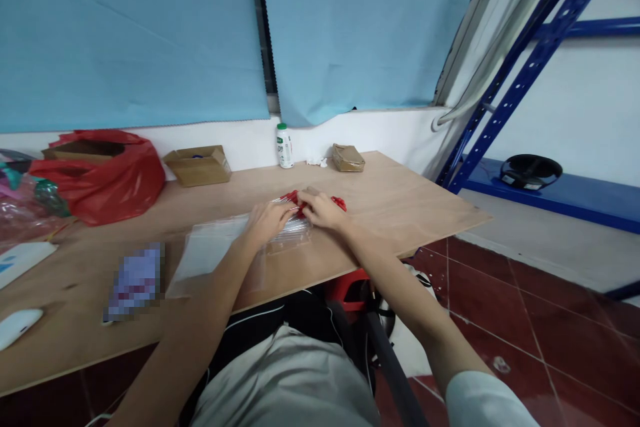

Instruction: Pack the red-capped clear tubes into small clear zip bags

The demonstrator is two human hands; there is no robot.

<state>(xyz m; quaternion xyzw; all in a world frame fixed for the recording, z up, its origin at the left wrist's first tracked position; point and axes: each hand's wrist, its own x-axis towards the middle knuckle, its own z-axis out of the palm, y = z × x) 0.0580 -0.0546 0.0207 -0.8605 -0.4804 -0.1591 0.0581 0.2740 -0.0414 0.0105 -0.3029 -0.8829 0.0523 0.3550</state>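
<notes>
Both hands meet over a bundle of thin clear sticks (pixel 296 232) with red ends (pixel 339 203), which lies on the wooden table. My left hand (pixel 270 220) reaches in from the left, its fingertips pressed together on the bundle close to the red part. My right hand (pixel 321 209) is curled over the red part, with its fingertips touching the left hand's work spot. The fingers hide much of the red part, so its exact kind cannot be made out. Beneath the left forearm lie flat clear plastic bags (pixel 207 250).
Along the wall stand a red plastic bag (pixel 125 180) holding a box, an open cardboard box (pixel 203 167), a white bottle (pixel 285 147) with a green cap and a brown package (pixel 349 158). A phone-like object (pixel 135 280), blurred, and a white device (pixel 20 327) lie left.
</notes>
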